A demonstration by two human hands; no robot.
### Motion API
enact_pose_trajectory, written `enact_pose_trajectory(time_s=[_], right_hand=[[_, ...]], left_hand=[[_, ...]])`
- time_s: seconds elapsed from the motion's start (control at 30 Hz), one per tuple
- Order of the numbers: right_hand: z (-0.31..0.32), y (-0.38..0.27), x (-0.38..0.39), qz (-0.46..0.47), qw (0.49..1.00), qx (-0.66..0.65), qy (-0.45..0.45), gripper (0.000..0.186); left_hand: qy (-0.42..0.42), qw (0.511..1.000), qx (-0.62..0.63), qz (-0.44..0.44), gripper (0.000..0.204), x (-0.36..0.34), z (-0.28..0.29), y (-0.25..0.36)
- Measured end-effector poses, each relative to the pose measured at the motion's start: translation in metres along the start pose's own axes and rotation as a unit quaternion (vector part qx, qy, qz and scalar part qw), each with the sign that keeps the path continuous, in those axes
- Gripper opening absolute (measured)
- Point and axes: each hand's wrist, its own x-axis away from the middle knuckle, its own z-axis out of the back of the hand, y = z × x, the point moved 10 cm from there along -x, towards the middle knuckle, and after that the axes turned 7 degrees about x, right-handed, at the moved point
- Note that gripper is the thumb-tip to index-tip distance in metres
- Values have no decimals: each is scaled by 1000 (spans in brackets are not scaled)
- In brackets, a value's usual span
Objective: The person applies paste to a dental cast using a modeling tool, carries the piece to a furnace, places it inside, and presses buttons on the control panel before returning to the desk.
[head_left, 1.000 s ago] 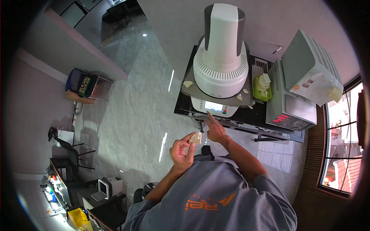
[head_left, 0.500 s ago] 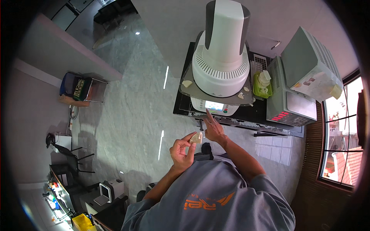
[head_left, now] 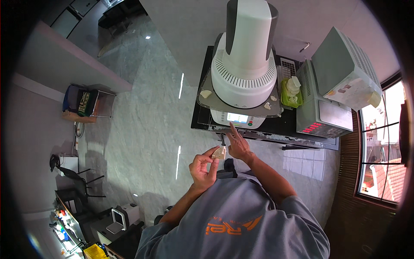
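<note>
The left hand (head_left: 202,170) is grasping a small, flat, tan piece with a ridged face (head_left: 220,153), pinching it between thumb and fingertips just in front of the person's grey shirt (head_left: 237,211). The right hand (head_left: 239,146) is staying out of any grip, its fingers loosely spread and its index finger pointing at the lower edge of a white control panel (head_left: 256,122) with a small lit screen (head_left: 237,118); whether the fingertip is touching it, I cannot tell. Above the panel, a dark grey, rounded tray (head_left: 207,103) is jutting forward, covering its upper edge, and it is encircling a tall white machine with dark side panels and a slotted base (head_left: 246,64). One off-white wedge (head_left: 206,93) is lying on the tray's left side, and small off-white lumps (head_left: 268,105) are lying on its right. All of this is resting on a black table with a worn front edge (head_left: 282,124). Just right of the tray, a lime-green plastic basket (head_left: 285,97) is holding off-white pieces (head_left: 293,87); beside it, a grey boxy unit with glowing red digits (head_left: 327,114) is standing under another grey metal box (head_left: 338,69), while a dark-framed window (head_left: 381,146) is letting in light farther right
</note>
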Motion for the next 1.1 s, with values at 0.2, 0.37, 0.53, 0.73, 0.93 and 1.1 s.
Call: enact_pose_trajectory(time_s=[0.2,0.37,0.53,0.73,0.93,1.1], right_hand=[[0,-2,-1,-6,1000,-1,-3,73],[-5,1,-3,-16,1000,-9,-19,74],[-3,0,-7,-19,1000,-10,-17,73],[-2,-2,-5,-14,1000,-18,-8,73],[9,-5,0,-20,1000,-20,-2,71],[11,-3,2,-29,999,-16,-3,67]], left_hand=[[5,1000,-2,14,21,0,4,-3],[-12,1000,-15,-24,20,-3,2,2],[-17,1000,-12,-17,20,-3,2,0],[-10,1000,-13,-14,20,-3,3,3],[-15,1000,-5,4,21,-1,5,-3],[-19,1000,0,10,22,-1,4,-3]])
